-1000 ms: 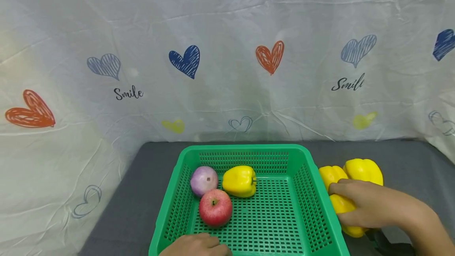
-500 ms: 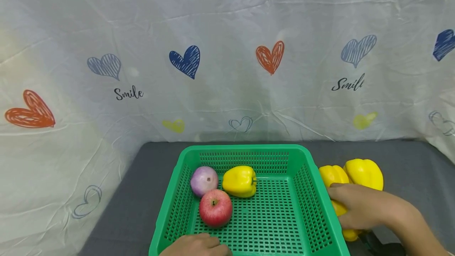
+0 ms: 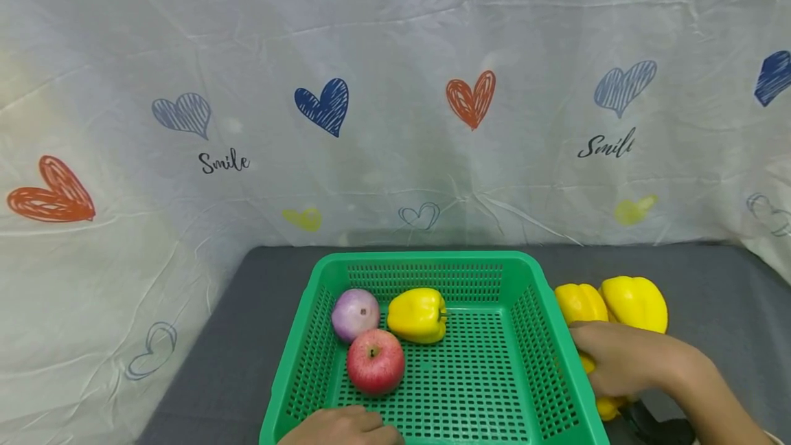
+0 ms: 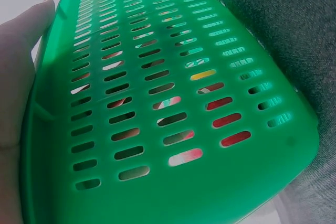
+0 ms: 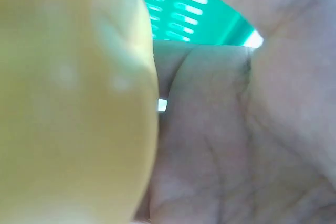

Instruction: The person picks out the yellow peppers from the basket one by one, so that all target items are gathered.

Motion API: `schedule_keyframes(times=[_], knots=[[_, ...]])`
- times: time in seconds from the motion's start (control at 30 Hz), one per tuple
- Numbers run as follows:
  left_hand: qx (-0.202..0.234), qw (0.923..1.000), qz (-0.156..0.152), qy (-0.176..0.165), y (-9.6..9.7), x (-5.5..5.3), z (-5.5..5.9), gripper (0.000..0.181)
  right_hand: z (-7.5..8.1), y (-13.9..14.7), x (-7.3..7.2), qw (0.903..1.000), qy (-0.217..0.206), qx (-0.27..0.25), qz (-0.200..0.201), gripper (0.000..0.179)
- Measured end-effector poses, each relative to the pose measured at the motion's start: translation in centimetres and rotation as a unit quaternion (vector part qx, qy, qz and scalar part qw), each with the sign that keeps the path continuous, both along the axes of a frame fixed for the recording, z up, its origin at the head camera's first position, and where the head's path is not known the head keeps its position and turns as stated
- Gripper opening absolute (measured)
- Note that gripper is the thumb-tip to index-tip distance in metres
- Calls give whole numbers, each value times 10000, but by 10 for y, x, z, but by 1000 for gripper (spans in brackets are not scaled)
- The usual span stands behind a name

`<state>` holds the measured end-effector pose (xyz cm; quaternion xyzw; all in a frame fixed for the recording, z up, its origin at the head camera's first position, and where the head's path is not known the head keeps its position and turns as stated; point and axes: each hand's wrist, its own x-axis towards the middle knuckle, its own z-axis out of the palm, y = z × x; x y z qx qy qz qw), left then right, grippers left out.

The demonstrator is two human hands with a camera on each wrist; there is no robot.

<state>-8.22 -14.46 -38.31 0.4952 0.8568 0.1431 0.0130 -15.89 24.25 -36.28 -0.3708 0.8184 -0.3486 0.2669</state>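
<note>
A green perforated basket (image 3: 525,263) holds a purple onion (image 3: 355,315), a red apple (image 3: 375,362) and a yellow bell pepper (image 3: 417,315). At the basket's near side, my left hand (image 3: 342,427) grips the rim; the left wrist view shows the thumb over it and the slotted wall below. Just right of the basket, my right hand (image 3: 618,356) grips another yellow bell pepper (image 3: 608,406), largely hidden beneath the hand. In the right wrist view that pepper's smooth side (image 5: 73,103) lies against the fingers and palm.
Behind the right hand, two more yellow bell peppers (image 3: 581,303) (image 3: 635,303) stand on the dark grey cloth (image 3: 729,307). The basket's right wall rises close beside them. A white sheet (image 3: 395,33) printed with hearts hangs at the back.
My right hand has shifted slightly left toward the basket, and the bell pepper under it has moved left too. The left hand and basket contents have stayed put.
</note>
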Motion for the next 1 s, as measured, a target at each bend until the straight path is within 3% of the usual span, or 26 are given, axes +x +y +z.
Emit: schedule_keyframes(times=[0.33, 0.5, 0.6, 0.77, 1.0], knots=[[-170, 9996, -141, 163, 0, -2, 1, 11, -6, 0, -7, 9991, -311, -220, 212, 13], [-138, 9996, -230, -1, -1, -2, 2, 13, -3, 0, -8, 9996, 178, -176, 162, 12], [-143, 9998, -153, 76, -1, -2, 1, 13, -3, 0, -9, 9987, 458, -186, 155, 11], [-83, 9996, -29, 285, -1, 0, 0, 9, -4, 0, -10, 9981, 470, -335, 220, 14], [-258, 9995, -161, 52, 0, -3, 2, 14, -5, 4, -9, 9991, 409, -63, -93, 7]])
